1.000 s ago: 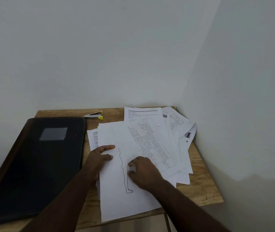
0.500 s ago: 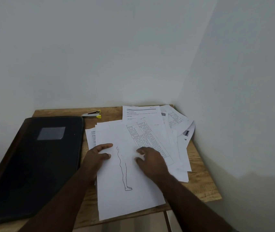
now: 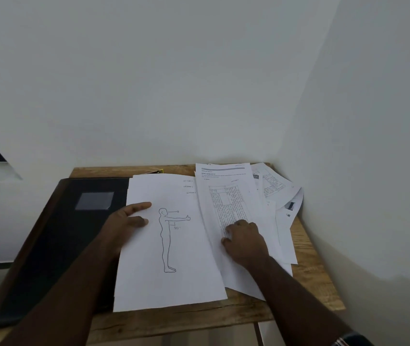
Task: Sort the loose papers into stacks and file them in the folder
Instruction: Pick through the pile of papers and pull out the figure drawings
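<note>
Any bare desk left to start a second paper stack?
Little. A bare strip of the wooden table runs along its right and front edges, beyond the loose papers. The black folder fills the left side, with the figure sheet overlapping it. The middle and back right are crowded.

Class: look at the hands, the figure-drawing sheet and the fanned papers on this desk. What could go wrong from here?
1. The figure-drawing sheet, held by the left hand, overhangs the desk's front edge and may crease or slip.
2. The loose papers near the wall are fanned unevenly; the right hand pressing them could scatter some.
</note>
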